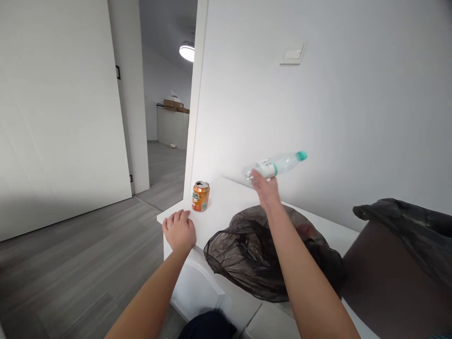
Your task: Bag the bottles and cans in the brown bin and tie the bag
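A clear plastic bottle (285, 164) with a green cap and white label is gripped near its base by my right hand (265, 187). It is held almost level, its cap pointing right, above the white cabinet top. Below my right forearm lies a black plastic bag (243, 252), with its contents mostly hidden. My left hand (180, 230) rests on the near left edge of the cabinet top, fingers stretched out and holding nothing. Just beyond it an orange drink can (201, 196) stands upright, its top facing up.
At the right stands a dark bin (391, 268) with a black liner (413, 216) over its rim. The wall (335, 117) rises behind the white cabinet top (221, 193). A white door (63, 108) and a doorway are on the left, above a grey wood-look floor (116, 235).
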### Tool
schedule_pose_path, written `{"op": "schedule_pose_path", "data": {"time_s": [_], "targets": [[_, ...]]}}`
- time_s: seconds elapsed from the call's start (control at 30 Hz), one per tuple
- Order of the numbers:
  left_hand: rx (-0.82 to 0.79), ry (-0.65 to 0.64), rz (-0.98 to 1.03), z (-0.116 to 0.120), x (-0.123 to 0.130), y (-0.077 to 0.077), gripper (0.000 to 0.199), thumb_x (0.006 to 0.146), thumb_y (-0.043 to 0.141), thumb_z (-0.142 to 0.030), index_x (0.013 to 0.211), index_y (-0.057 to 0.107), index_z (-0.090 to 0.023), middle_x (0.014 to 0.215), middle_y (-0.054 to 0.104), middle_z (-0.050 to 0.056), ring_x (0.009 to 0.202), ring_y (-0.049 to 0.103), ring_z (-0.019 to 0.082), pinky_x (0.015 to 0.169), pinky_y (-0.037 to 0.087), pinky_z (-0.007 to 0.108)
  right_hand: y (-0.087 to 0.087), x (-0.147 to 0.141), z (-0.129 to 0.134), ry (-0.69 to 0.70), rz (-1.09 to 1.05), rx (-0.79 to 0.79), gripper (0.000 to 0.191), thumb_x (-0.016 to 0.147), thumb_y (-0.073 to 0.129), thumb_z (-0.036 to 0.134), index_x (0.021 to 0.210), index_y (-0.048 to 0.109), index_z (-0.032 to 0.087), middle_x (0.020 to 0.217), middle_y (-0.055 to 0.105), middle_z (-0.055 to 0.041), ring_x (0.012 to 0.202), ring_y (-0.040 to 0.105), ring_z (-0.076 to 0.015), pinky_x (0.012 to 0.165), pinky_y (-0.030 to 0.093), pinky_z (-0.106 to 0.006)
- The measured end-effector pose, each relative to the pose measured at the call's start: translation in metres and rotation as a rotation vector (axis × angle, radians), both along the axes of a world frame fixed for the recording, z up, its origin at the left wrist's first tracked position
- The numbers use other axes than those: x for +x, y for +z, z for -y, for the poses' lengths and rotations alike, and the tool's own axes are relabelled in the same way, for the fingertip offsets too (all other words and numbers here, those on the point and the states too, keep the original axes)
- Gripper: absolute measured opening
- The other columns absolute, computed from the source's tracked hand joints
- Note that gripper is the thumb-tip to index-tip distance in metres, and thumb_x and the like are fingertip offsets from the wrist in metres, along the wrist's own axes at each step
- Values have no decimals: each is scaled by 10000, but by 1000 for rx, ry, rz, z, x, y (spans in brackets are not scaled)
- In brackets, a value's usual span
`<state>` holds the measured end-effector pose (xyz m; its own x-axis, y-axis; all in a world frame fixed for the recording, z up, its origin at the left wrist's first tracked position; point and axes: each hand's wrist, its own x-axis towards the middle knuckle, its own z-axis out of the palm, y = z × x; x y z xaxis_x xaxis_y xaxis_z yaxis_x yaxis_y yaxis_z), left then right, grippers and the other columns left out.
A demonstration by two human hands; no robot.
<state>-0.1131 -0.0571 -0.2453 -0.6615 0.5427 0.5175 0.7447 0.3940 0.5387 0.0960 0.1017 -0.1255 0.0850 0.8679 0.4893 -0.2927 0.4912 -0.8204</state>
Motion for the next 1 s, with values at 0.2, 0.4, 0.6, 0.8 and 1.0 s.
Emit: {"op": "schedule_pose_path", "data": {"time_s": [0.2,0.4,0.6,0.8,1.0], "targets": [[-1,-17,-11,4,0,-2,423,950,386,-153,1112,766,-247,1356,690,60,1332,531,280,1218,231,525,-68,-69,-15,77,556,-164,702,627,853,335,1226,535,154,1253,702,-158,1099,692,-259,905,564,-352],[-21,-53,10,8,-1,-6,428,948,399,-134,1147,762,-243,1366,683,73,1353,524,294,1221,245,545,-91,-95,-21,113,642,-177,782,579,862,257,1267,504,154,1312,670,-176,1192,654,-276,984,520,-380],[3,-56,-17,2,-2,-20,417,963,398,-137,1131,758,-264,1380,677,36,1358,516,270,1233,236,514,-102,-103,-29,157,677,-165,908,606,846,250,1411,440,134,1410,610,-205,1279,612,-301,1054,486,-416],[12,-39,-77,-12,-10,-35,410,966,406,-147,1137,750,-291,1378,673,13,1349,505,264,1227,202,512,-69,-75,-8,137,680,-143,1251,576,859,279,1618,175,170,1509,514,-202,1385,529,-336,1109,458,-451],[20,-42,-119,-25,-20,-43,409,994,388,-204,1188,735,-301,1416,644,33,1372,469,268,1213,186,502,-32,29,83,248,668,-15,695,801,700,464,1432,525,231,1188,713,-88,1052,712,-249,940,558,-396]]}}
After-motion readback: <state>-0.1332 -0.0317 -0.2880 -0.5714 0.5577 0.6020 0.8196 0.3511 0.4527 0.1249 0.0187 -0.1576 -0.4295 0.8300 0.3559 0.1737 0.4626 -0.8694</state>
